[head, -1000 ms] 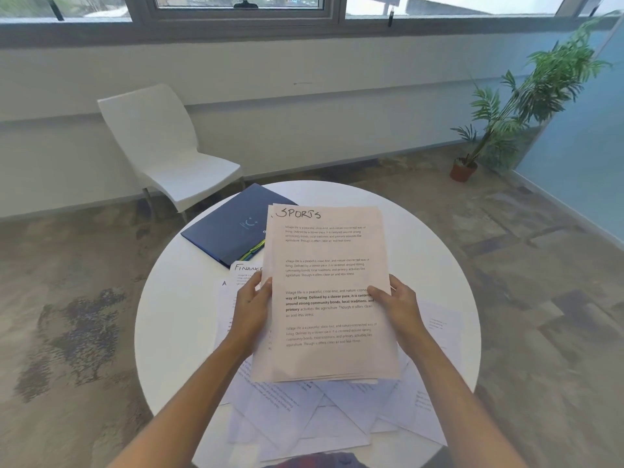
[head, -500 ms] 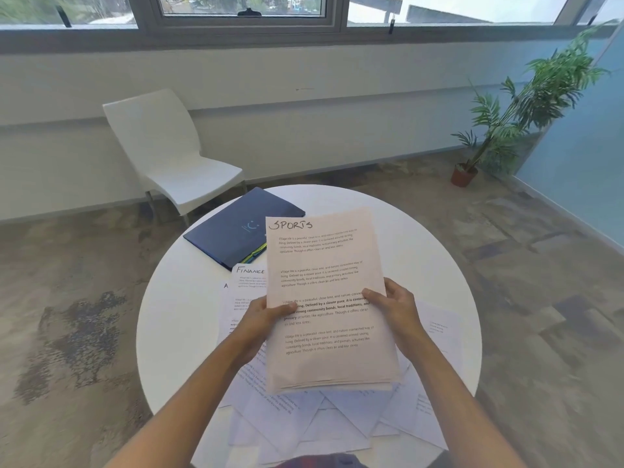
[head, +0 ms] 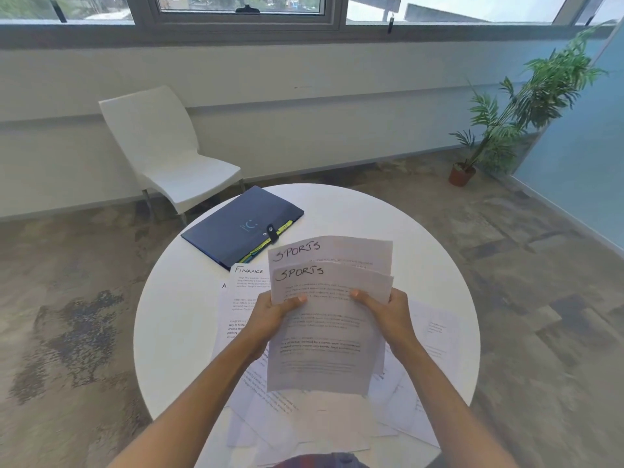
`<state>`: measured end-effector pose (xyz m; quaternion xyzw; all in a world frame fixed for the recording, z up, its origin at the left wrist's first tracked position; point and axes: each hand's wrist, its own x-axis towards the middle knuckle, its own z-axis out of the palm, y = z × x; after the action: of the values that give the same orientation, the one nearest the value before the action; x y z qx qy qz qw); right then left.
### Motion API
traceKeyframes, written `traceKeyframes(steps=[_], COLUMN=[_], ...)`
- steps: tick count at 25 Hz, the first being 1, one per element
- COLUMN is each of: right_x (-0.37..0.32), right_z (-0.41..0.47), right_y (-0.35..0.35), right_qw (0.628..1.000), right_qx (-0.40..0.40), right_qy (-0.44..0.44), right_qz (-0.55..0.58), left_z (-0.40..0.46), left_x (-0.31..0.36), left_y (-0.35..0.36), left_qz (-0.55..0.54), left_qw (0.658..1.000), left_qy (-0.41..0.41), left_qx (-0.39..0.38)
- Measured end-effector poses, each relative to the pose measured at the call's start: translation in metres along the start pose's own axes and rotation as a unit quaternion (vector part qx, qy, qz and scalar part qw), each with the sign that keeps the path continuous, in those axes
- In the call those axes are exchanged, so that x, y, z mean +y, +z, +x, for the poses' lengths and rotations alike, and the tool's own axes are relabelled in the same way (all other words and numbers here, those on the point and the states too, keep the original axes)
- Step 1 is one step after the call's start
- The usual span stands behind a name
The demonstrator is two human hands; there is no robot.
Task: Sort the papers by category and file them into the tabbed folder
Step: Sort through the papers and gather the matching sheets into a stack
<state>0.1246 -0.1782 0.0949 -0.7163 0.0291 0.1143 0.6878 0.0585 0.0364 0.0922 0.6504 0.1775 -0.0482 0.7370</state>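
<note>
Two hands hold a sheaf of sheets headed SPORTS above the table

Left hand (head: 270, 315) and right hand (head: 388, 315) curl round the sheaf (head: 324, 346), thumbs on top, front sheet slid below the one behind; loose papers (head: 236, 319) lie on the table (head: 422, 265); shut blue folder (head: 241, 226) rests at its far left

Bright daylight enters through the window (head: 243, 8) at the top, lighting the room evenly. Below it the round table (head: 175, 319) shows only soft, faint shadows. Wide-angle distortion bends the window's frame, and fine print blurs.
</note>
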Motion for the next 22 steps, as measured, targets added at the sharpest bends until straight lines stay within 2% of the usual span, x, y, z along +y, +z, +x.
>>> traceKeyframes(steps=[5,10,18,22], right_x=[-0.007,-0.019,-0.018,-0.004], right_z=[-0.006,-0.011,-0.012,-0.01], right_y=[-0.004,-0.008,-0.008,-0.005], right_qw=[0.998,0.993,0.993,0.996], right_qx=[0.03,0.024,0.008,-0.01], right_qy=[-0.051,-0.115,-0.119,-0.083], right_qz=[0.008,0.022,0.008,-0.015], left_z=[-0.001,0.001,0.005,0.006], left_x=[0.007,0.019,0.026,0.014], left_y=[0.01,0.009,0.006,0.0], left_qz=[0.0,0.027,0.076,0.084], left_qw=[0.999,0.994,0.988,0.992], left_qy=[0.047,0.104,0.126,0.085], left_qx=[0.021,0.02,0.041,0.031])
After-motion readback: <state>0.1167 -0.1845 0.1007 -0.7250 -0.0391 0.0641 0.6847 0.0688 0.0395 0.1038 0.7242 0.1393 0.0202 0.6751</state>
